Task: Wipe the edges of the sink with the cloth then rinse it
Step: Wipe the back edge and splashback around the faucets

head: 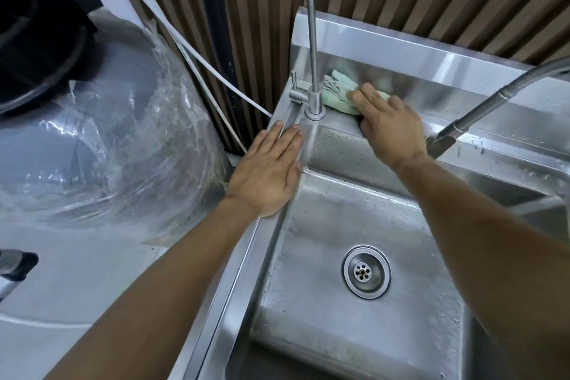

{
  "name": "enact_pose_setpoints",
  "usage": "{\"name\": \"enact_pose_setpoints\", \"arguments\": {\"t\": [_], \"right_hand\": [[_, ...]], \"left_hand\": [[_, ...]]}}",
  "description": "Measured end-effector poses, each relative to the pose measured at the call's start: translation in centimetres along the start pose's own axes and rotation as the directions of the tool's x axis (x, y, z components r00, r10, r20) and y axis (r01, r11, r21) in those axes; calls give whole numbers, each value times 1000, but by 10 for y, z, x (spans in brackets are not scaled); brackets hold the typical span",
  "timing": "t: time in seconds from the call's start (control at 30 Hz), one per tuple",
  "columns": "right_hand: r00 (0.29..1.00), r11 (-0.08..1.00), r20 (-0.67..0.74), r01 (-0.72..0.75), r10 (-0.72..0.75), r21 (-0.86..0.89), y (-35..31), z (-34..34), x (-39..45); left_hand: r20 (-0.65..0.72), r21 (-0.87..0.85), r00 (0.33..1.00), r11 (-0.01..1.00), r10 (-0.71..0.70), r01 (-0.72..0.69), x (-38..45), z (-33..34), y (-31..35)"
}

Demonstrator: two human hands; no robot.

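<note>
The right hand [387, 126] lies flat on the pale green cloth [337, 92], fingers straight and pressing it down onto the back ledge of the sink [462, 108]. The cloth sits under and just beyond those fingertips, bunched up against the base of the slim gooseneck tap [314, 95], which stands between the two hands. The left hand [266, 170] is open as well, palm down on the sink's left rim, holding nothing and seemingly just bracing. So the cloth belongs wholly to the right hand; the left is near it but cut off by the tap.

The ledge runs long from the tap out to the right, passing behind the right hand toward the hose sprayer [444, 139]. I'd judge the next stroke follows that line. Whether the thumb hooks the cloth's near edge I can't quite make out.
</note>
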State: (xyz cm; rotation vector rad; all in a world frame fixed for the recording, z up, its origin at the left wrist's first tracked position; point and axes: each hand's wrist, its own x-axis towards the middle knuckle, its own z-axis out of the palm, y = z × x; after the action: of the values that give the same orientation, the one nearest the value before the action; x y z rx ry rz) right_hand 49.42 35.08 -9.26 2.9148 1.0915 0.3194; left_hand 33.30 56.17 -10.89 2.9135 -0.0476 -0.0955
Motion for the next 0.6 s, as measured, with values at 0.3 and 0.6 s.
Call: {"name": "enact_pose_setpoints", "arguments": {"t": [0.3,0.6], "right_hand": [[982,981,29,-186,184,57,-36,-26,16],[946,949,108,-294,306,-117,-66,-34,14]], "left_hand": [[-16,32,1000,999,-5,6,-2,0,4],[-3,35,1000,999,-2,3,1,0,3]]}}
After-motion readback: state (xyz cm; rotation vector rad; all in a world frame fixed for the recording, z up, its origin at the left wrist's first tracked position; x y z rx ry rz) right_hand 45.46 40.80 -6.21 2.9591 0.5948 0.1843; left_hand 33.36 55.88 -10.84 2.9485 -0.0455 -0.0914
